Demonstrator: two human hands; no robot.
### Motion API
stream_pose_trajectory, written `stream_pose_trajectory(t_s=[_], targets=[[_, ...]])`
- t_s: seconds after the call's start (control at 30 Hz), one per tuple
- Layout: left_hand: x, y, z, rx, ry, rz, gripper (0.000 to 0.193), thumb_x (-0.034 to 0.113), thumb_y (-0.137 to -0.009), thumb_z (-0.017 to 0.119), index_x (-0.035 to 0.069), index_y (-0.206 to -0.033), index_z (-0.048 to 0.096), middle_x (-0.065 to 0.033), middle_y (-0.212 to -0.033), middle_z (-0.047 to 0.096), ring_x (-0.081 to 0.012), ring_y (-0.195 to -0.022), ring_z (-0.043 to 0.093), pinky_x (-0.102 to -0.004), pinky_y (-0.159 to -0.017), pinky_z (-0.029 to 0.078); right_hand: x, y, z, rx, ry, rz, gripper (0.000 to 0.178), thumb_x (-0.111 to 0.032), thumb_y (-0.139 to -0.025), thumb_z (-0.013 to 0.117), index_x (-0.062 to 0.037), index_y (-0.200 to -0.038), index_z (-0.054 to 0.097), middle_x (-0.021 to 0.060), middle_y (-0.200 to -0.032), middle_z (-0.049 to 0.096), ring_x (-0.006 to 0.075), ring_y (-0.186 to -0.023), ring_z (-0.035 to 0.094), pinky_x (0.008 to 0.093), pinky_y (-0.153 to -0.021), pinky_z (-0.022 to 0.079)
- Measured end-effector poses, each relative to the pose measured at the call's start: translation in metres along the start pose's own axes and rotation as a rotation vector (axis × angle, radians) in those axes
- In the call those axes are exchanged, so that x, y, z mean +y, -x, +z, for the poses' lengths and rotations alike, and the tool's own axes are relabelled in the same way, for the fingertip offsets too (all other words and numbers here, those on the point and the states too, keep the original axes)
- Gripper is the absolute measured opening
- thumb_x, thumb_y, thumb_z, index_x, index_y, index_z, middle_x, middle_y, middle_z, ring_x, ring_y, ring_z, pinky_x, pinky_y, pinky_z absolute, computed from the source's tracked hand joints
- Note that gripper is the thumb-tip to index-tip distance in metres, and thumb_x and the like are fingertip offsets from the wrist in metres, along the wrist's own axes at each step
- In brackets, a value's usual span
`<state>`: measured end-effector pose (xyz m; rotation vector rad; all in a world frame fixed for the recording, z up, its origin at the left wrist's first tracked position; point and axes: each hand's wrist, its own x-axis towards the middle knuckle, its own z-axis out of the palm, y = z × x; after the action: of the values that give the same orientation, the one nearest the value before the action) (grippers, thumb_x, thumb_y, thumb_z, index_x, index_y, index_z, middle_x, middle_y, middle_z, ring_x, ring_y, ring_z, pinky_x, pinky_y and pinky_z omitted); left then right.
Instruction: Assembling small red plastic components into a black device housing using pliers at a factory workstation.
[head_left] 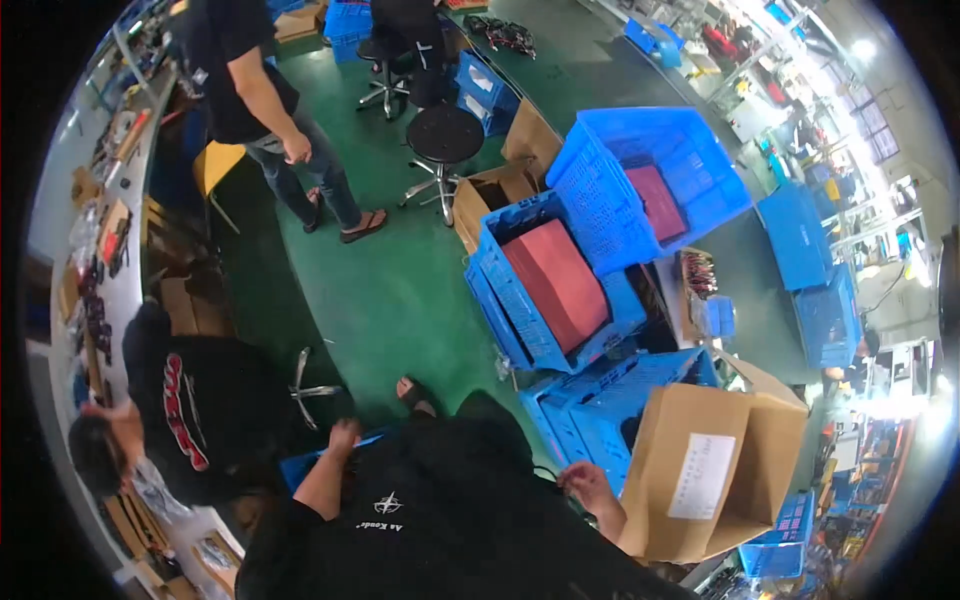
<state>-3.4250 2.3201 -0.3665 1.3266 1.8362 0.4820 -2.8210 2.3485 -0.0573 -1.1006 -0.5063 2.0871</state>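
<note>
My left hand [345,437] is low in front of me, just above the edge of a blue crate [372,440] that my body mostly hides. Its fingers are small and turned away, so their grip does not show. On the other side, my right hand [588,484] has loosely bent fingers, slightly apart, with nothing visible in them. It is beside a tilted, opened cardboard box [655,470] with a white label. A short dark cord [545,470] shows near its fingertips. Behind the box, blue crates [590,410] are stacked.
Ahead to the right, a blue crate holds a reddish block [560,280]; another blue crate [610,210] leans above it. A black stool [444,134] stands farther off. One person [230,420] sits at the left bench; another [240,80] stands on the green floor [380,300].
</note>
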Motion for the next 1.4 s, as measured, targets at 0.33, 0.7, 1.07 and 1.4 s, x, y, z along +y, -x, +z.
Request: stream_pose_trajectory(t_s=[0.33, 0.7, 1.07, 1.4], targets=[[0.173, -0.347, -0.122, -0.221, 0.515, -0.405, 0.027, 0.026, -0.104, 0.052, 0.004, -0.115, 0.063, -0.0057, -0.089, 0.067, -0.0117, -0.069, 0.062, -0.0260, -0.059, 0.048, -0.048, -0.214, 0.077, 0.812, 0.636, -0.087, 0.021, -0.020, -0.097, 0.067, -0.0008, -0.087, 0.064, 0.0057, -0.071, 0.060, 0.0133, -0.070, 0.056, 0.0329, -0.064, 0.044], [0.260, -0.455, -0.165, -0.177, 0.595, -0.766, 0.026, 0.024, -0.102, 0.056, 0.004, -0.117, 0.064, -0.0053, -0.094, 0.068, -0.0115, -0.070, 0.062, -0.0258, -0.057, 0.048, -0.222, -0.625, 0.011, -0.168, 0.446, 0.398, 0.040, -0.043, -0.103, 0.057, -0.0048, -0.091, 0.065, 0.0005, -0.068, 0.060, 0.0124, -0.063, 0.057, 0.0314, -0.057, 0.043], [0.207, -0.468, -0.211, -0.256, -0.023, -0.599, 0.023, 0.026, -0.094, 0.058, 0.006, -0.089, 0.068, -0.0040, -0.068, 0.061, -0.0170, -0.059, 0.059, -0.0337, -0.053, 0.049, -0.216, -0.759, -0.038, 0.381, 0.884, 0.474, 0.042, -0.045, -0.100, 0.050, -0.0096, -0.087, 0.070, 0.0082, -0.078, 0.065, 0.0205, -0.070, 0.062, 0.0379, -0.064, 0.048], [0.193, -0.635, -0.269, -0.186, 0.145, -0.576, 0.036, 0.037, -0.092, 0.058, 0.009, -0.109, 0.073, -0.0093, -0.095, 0.074, -0.0272, -0.078, 0.069, -0.0411, -0.071, 0.056, -0.217, -0.767, -0.082, 0.584, 0.304, 0.357, 0.014, -0.023, -0.096, 0.060, -0.0095, -0.098, 0.065, 0.0086, -0.067, 0.062, 0.0191, -0.051, 0.055, 0.0333, -0.043, 0.043]])
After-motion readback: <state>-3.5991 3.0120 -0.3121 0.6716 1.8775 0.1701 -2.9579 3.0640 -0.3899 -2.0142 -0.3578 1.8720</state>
